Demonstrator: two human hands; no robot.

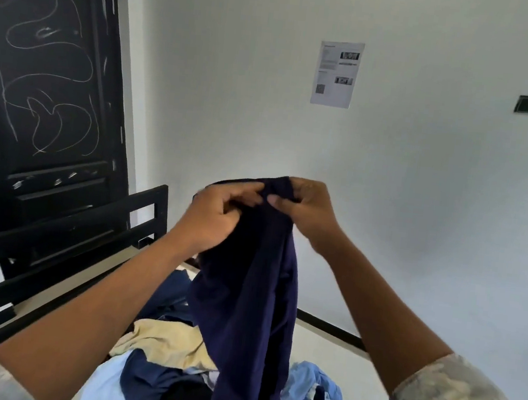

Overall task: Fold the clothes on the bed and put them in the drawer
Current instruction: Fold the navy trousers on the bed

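- At the bottom edge, the navy garment (254,313) runs out of view, its shape hard to make out; it hides part of the clothes pile (163,342) beneath.
- Its top edge is bunched between the two hands, the rest hanging down below them.
- Left hand (218,214) and right hand (307,211) are raised side by side, nearly touching, each pinching the cloth with curled fingers and thumb.

Navy garment (246,295): soft matt cloth. Door (48,95): glossy black, chalk-scribbled.
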